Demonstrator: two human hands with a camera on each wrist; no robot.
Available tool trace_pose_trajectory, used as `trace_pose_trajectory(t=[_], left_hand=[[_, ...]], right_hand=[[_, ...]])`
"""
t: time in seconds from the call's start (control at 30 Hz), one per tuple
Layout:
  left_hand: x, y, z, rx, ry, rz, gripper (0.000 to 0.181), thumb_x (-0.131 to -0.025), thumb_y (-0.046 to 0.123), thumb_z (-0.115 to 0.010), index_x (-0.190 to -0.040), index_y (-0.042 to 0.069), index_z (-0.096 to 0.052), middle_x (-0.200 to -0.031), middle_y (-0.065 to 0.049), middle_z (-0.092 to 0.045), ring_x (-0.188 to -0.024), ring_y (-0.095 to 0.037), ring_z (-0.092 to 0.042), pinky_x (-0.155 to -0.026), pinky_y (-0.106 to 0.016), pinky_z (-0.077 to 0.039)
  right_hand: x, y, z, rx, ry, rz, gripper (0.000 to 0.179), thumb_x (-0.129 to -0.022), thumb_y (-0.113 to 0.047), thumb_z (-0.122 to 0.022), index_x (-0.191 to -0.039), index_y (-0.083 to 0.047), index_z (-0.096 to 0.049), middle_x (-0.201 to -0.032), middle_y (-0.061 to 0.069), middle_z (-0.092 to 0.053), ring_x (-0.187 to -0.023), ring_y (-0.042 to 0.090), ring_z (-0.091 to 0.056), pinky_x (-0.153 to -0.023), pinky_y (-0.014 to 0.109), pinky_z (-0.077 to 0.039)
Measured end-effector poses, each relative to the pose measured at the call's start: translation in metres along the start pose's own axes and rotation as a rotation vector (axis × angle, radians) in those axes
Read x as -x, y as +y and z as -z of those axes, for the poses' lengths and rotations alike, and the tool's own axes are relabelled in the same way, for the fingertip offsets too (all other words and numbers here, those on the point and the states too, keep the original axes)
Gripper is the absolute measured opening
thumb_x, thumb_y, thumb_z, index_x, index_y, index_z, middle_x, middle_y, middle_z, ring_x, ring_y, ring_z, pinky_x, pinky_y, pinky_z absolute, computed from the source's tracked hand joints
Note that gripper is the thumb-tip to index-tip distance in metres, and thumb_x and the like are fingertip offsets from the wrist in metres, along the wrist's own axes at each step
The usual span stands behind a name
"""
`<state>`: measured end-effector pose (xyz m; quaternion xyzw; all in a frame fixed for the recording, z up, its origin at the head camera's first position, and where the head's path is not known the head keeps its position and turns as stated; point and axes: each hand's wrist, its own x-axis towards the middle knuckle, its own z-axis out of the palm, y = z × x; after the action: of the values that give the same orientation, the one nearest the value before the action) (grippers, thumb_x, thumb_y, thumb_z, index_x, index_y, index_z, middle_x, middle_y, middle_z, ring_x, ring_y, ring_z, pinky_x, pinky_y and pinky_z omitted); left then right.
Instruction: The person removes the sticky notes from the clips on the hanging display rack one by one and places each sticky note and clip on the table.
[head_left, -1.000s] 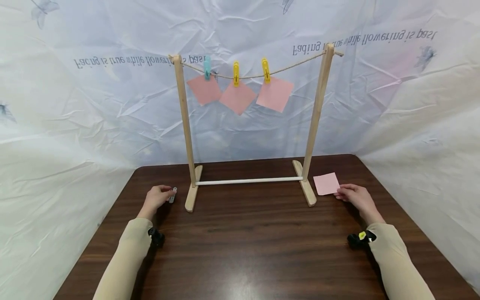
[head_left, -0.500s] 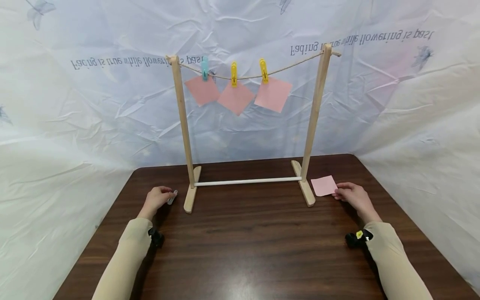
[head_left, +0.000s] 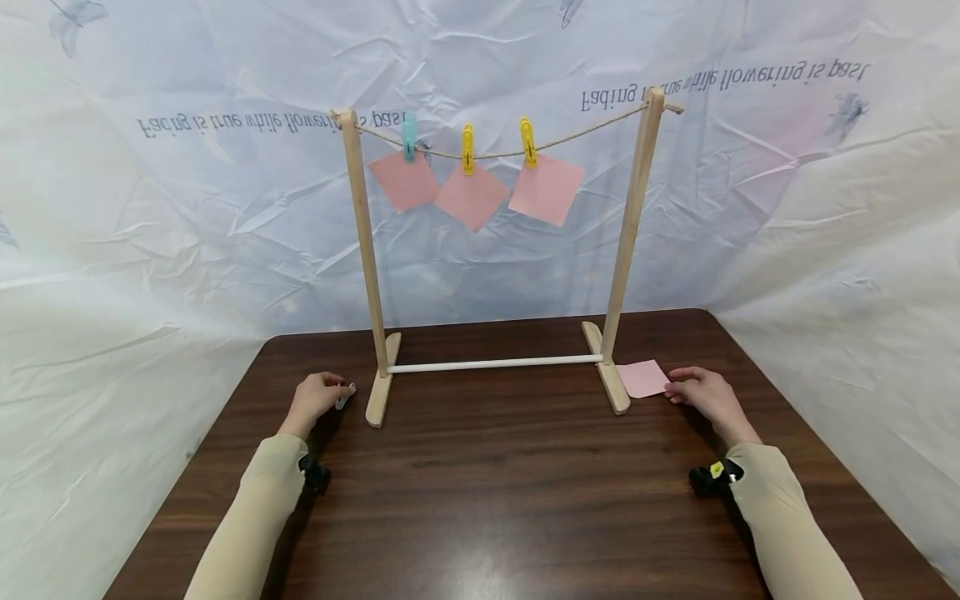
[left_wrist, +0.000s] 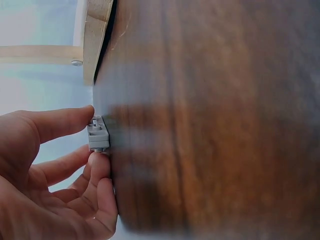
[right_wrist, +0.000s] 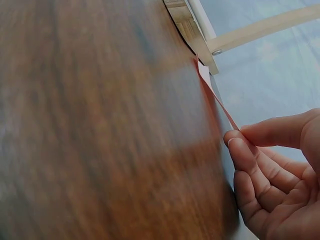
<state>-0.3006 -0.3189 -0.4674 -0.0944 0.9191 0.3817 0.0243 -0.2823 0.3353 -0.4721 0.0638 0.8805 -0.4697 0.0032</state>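
Between thumb and fingertips, my left hand (head_left: 313, 398) pinches a grey clothespin (left_wrist: 98, 136) low over the table's left side. My right hand (head_left: 708, 398) pinches one corner of a square pink sheet of paper (head_left: 642, 379). In the right wrist view the sheet (right_wrist: 216, 95) shows nearly edge-on, slanting from the fingertips toward the tabletop. Its far side reaches the rack's right foot (head_left: 613, 387) in the head view. Three more pink sheets hang from the rope: one under a blue clothespin (head_left: 409, 137), two under yellow clothespins (head_left: 468, 150).
A wooden rack (head_left: 633, 217) stands at the back of the dark wooden table (head_left: 480, 467). Its rope (head_left: 585, 133) sags between the posts, and a white bar (head_left: 495, 363) joins the feet low down. Pale printed cloth (head_left: 225, 208) surrounds the table.
The pink paper has shifted left and lies flatter, up against the rack's right foot. My right hand has moved slightly left with it. The grey clothespin has turned a little in my left hand.
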Motion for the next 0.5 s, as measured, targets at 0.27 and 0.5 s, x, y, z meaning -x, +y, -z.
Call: trace_pose_trajectory(t=[0.27, 0.5], left_hand=[[0.0003, 0.0024, 0.0015, -0.014, -0.016, 0.0, 0.055, -0.097, 0.029, -0.067, -0.134, -0.01, -0.055, -0.133, -0.034, -0.052, -0.117, -0.049, -0.053, -0.093, -0.058, -0.048], [0.0025, 0.0032, 0.0018, -0.016, -0.026, 0.03, 0.058, -0.097, 0.032, -0.066, -0.136, -0.009, -0.054, -0.136, -0.034, -0.05, -0.121, -0.05, -0.05, -0.096, -0.06, -0.046]], right_hand=[[-0.0005, -0.001, 0.0019, 0.073, -0.005, -0.005, 0.05, -0.096, -0.023, -0.066, -0.133, 0.01, -0.055, -0.092, 0.007, -0.071, -0.081, 0.013, -0.065, -0.073, 0.028, -0.05], [-0.001, 0.0017, 0.0017, 0.123, -0.024, -0.015, 0.052, -0.096, -0.026, -0.068, -0.133, 0.007, -0.055, -0.093, 0.008, -0.071, -0.085, 0.019, -0.064, -0.081, 0.037, -0.047]])
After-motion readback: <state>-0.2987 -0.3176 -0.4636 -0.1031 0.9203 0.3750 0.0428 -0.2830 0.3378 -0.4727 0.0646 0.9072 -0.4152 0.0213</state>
